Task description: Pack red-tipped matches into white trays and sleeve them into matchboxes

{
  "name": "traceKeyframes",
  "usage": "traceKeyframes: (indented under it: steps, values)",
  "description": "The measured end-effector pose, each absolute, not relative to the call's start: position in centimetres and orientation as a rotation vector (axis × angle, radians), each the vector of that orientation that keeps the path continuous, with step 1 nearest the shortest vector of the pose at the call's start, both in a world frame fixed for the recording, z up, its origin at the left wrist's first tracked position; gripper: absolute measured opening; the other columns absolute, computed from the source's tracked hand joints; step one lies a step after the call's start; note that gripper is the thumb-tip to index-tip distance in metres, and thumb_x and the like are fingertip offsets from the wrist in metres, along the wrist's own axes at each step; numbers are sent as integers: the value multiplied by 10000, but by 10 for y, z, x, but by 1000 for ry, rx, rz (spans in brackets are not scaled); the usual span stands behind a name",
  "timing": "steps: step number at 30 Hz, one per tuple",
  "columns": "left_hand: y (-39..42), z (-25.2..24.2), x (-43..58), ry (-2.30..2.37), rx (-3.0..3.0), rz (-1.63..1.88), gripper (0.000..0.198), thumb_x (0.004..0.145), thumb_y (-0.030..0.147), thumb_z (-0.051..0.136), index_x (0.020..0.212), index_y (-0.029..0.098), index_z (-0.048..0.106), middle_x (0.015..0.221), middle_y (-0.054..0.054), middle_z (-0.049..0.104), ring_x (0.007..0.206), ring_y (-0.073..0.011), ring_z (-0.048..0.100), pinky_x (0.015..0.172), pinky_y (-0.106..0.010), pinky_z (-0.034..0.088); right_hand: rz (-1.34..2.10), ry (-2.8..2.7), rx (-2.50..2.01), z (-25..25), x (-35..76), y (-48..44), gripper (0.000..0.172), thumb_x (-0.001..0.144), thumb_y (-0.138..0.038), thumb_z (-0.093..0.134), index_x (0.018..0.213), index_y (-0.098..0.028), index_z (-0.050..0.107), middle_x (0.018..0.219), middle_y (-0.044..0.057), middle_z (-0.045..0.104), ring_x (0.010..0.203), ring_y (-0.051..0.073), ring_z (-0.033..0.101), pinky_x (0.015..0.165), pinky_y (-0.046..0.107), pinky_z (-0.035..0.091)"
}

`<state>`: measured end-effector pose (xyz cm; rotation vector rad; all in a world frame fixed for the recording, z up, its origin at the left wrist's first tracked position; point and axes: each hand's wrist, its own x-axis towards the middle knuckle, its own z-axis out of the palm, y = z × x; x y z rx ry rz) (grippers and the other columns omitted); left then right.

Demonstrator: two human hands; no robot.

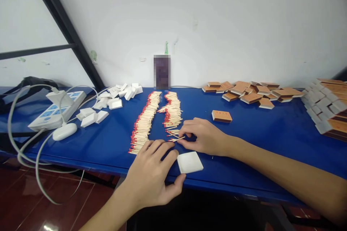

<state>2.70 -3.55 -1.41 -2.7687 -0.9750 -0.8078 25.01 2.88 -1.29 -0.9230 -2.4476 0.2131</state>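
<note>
The right hand (pixel 202 136) pinches a match (pixel 175 139). The left hand (pixel 153 169) is wide, a white tray (pixel 190 162) at its three o'clock.

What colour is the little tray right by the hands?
The tray is plain white, seen best in the head view.

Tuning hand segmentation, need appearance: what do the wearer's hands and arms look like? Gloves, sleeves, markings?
Left hand and right hand: both bare, no gloves. Left forearm and right forearm: bare out to the picture's edge, narrowing toward the wrist. No sleeves, watch, bracelet, rings, cables or markings to be seen. Nail detail too small to tell.
</note>
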Motion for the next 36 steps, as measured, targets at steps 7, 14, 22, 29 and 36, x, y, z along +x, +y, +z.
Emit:
traceKeyframes:
  steps: [7,14,22,29,36]
  values:
    - [-36,-12,27,-993,-2758,-746,274,866,365,573,1035,163,650,1290,-142,636,1124,-339,599,931,-500,473,170,-2427,-944,-13,250,29,113,911,-226,596,831,-184,664,737,-6,618,646,116,539,660,275,358]
    - [-36,-13,27,-995,-2769,-689,283,896,369,540,1074,167,628,1350,-148,610,1195,-334,592,994,-506,436,139,-2401,-938,-13,249,28,100,899,-237,607,839,-191,671,690,-16,594,631,121,528,653,275,370]
    - [-33,-15,27,-994,-2788,-697,287,906,369,532,1074,154,622,1327,-146,632,1198,-326,597,1006,-500,440,200,-2396,-929,-9,250,26,168,926,-201,544,893,-193,709,730,12,616,664,135,554,639,269,396]
    - [-35,-15,27,-1000,-2785,-712,290,899,375,549,1072,156,627,1313,-138,637,1207,-343,584,993,-509,470,264,-2431,-882,-10,252,27,208,944,-219,531,934,-202,738,771,28,640,676,139,569,629,270,405]
    - [-35,-15,26,-1005,-2809,-688,289,909,369,537,1085,153,611,1329,-159,621,1220,-331,591,1012,-498,480,237,-2367,-943,-10,251,28,195,915,-182,539,918,-187,733,729,18,607,663,138,548,610,264,391]
